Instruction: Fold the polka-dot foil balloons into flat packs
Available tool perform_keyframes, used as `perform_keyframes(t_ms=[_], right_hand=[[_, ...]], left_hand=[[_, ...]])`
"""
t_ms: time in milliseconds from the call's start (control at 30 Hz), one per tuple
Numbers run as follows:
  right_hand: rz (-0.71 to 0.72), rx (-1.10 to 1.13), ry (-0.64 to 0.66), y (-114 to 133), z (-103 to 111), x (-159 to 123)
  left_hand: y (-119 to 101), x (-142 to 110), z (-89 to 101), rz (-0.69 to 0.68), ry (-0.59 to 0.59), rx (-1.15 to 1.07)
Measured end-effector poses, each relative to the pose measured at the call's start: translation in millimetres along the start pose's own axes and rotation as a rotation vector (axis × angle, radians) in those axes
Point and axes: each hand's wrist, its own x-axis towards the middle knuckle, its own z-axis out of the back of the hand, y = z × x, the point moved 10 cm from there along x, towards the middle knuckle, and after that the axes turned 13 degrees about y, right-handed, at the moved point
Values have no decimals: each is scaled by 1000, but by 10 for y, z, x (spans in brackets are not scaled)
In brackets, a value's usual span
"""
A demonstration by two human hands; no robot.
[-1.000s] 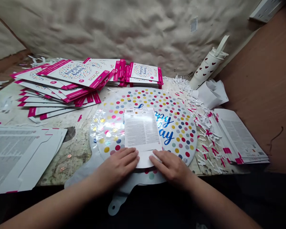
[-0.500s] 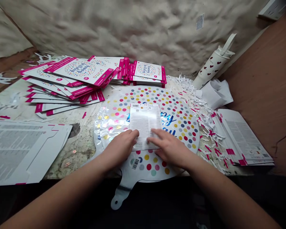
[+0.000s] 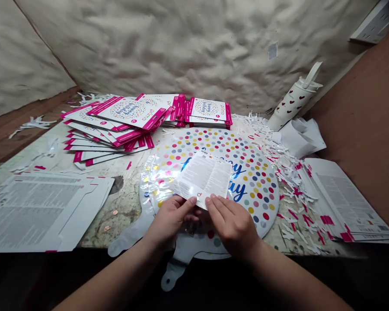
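A worker's two hands meet at the near edge of a white printed card point(image 3: 205, 172), tilted above flat, dotted foil balloons point(image 3: 261, 185) on a cluttered surface point(image 3: 95, 222). The left hand point(image 3: 180, 214) pinches the edge, thumb on top and fingers curled beneath; the right hand point(image 3: 235, 222) lays nearly straight fingers along it, its thumb hidden, so its grip cannot be told. From the card, pink-edged birthday packs point(image 3: 126, 112) pile up at 10 o'clock, a heart-patterned tumbler point(image 3: 288, 103) leans at 2, and printed sleeves lie at 9 point(image 3: 45, 207) and 3 point(image 3: 350, 198).
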Motion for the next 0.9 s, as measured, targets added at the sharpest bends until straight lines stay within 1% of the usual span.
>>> perform_keyframes(t_ms=[67,133,167,233,300,333,400,467,533,600,667,733,833,900], right_hand=[[-37,18,-13,1,-8,-20],[-57,21,-9,-6,-4,-25],[-60,21,-8,-10,8,-24],[-60,22,-10,-15,46,-20],[-48,19,-16,-4,80,-17],[-45,21,-16,1,87,-17],[-43,40,-12,2,85,-21],[-51,87,-5,-26,73,-34],[-66,206,30,-91,39,-42],[-134,394,86,-212,-28,-42],[-223,563,105,-324,-85,-27],[-248,651,71,-352,-89,30],[-213,756,16,-341,-75,133],[-270,879,-10,-480,-87,102]], left_hand=[[103,20,-21,45,-21,-186],[172,17,-87,74,1,-355],[159,13,-114,58,24,-386],[76,4,-145,2,79,-326],[20,-7,-150,-16,115,-245],[31,-10,-151,5,127,-251],[92,-13,-170,72,156,-334],[126,-14,-172,99,163,-389],[93,-17,-112,59,125,-292],[4,-35,-58,-11,86,-85],[-75,-59,-92,-56,104,125],[-141,-82,-154,-98,129,285],[-203,-89,-209,-135,137,391],[-202,-66,-200,-116,134,390]])
